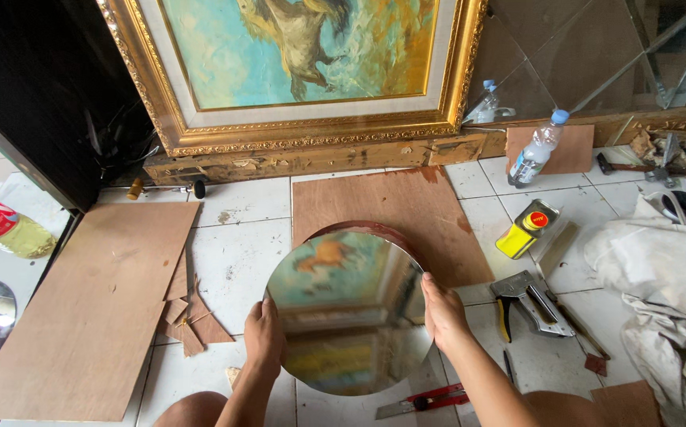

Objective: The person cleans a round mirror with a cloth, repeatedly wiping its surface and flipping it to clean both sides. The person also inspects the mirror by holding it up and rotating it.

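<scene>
Gilt-framed painting (pixel 295 71) leans upright at the far edge of the white tiled floor (pixel 240 245); ornate gold moulding, horse on a blue-green ground.

Long plywood sheet (pixel 90 308) lies flat on the floor at left. Second plywood sheet (pixel 406 205) lies flat just in front of the painting, its near part covered by the mirror.

Round mirror (pixel 347 312), frameless, sits at centre over the near edge of the second sheet, tilted slightly toward the camera; it reflects the painting and frame. A thin reddish board edge shows along its upper rim.

Left hand (pixel 264 336): grip closed on the mirror's left edge, fingers curled round the rim. Right hand (pixel 442 312): grip closed on the right edge, fingers wrapped behind the rim.

White cloth (pixel 659 277) heaped at far right. Plywood offcuts (pixel 188 316) lie between the long sheet and the mirror. Staple gun (pixel 529 300) just right of the right hand. Clear water bottle (pixel 536 150) leans against a small board beside the frame. Yellow tin (pixel 526 229) with red cap, on its side, beyond the staple gun. Red utility knife (pixel 426 400) on the floor near the right forearm.
</scene>
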